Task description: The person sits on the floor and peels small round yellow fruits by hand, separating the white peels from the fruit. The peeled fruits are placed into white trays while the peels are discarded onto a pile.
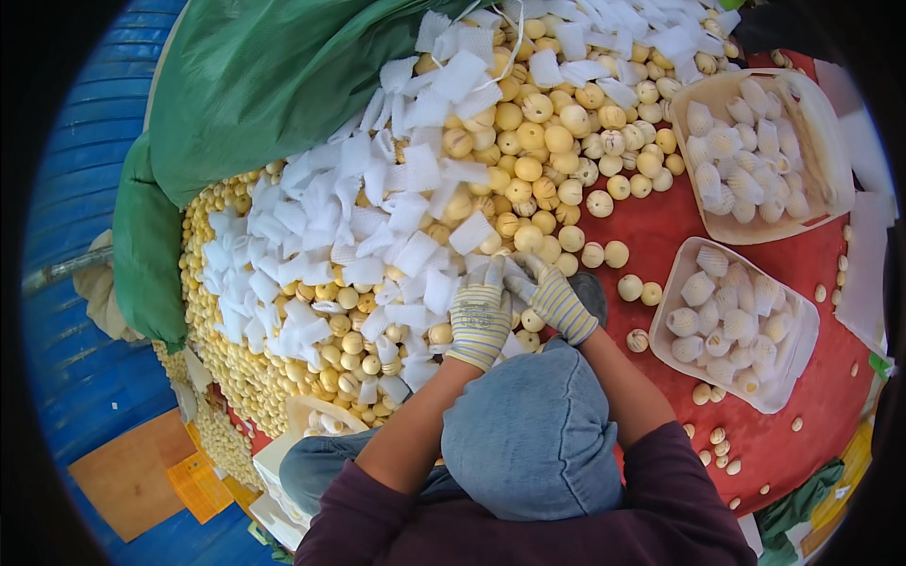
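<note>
My left hand and my right hand, both in striped work gloves with grey fingertips, meet at the fingers beyond my raised denim knee. What lies between the fingertips is mostly hidden, so a grip cannot be made out. Round yellow fruits, some with brown stripes, lie heaped in front of the hands. White foam net sleeves are scattered over the heap, some right beside my left hand. Several net-sleeved fruits fill two whitish plastic-lined baskets, one upper right and one lower right.
Green fabric covers the heap's upper left. Loose fruits lie on the red ground sheet. A smaller lined basket stands by my left knee. An orange crate and a brown board are at the lower left. A dark shoe shows beside my right hand.
</note>
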A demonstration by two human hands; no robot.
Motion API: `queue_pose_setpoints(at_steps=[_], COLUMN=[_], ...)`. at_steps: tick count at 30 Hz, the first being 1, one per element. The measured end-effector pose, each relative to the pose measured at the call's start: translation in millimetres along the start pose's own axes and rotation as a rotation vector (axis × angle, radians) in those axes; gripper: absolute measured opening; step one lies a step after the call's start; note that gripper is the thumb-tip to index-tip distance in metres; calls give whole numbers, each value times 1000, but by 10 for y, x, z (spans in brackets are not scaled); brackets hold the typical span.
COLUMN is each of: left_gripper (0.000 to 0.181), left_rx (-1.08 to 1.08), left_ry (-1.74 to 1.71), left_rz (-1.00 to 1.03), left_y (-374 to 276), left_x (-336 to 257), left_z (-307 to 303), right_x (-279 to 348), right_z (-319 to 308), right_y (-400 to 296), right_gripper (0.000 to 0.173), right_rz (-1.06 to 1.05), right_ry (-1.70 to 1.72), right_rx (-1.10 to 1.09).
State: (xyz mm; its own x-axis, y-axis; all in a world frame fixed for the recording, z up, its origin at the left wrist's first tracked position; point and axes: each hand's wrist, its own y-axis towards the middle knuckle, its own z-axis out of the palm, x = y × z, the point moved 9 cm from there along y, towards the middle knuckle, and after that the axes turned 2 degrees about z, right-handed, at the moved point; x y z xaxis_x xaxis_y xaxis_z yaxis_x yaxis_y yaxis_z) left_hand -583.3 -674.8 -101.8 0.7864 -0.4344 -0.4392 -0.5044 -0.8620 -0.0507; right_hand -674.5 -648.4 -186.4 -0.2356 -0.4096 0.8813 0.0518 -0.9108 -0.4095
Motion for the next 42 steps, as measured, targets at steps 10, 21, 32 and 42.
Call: queue_pose_setpoints(at_steps=[10,21,32,42], left_gripper=[54,50,58,67], left_rx=[145,244,-43,148], left_ry=[-631,-814,-440,-577], left_rz=[-240,-456,-228,-180], left_y=[225,105,367,662], left_x=[-12,195,311,-69], left_z=[-114,-33,-459,-184], right_x=[502,1039,291,451], right_z=[-258,-1189,-867,-271], right_y=[-178,1143,651,63], right_gripper=[35,50,49,54], right_rz=[-158,-387,58,166], right_ry=[110,-1366,618,434], right_rx=[-133,-691,-69,-78])
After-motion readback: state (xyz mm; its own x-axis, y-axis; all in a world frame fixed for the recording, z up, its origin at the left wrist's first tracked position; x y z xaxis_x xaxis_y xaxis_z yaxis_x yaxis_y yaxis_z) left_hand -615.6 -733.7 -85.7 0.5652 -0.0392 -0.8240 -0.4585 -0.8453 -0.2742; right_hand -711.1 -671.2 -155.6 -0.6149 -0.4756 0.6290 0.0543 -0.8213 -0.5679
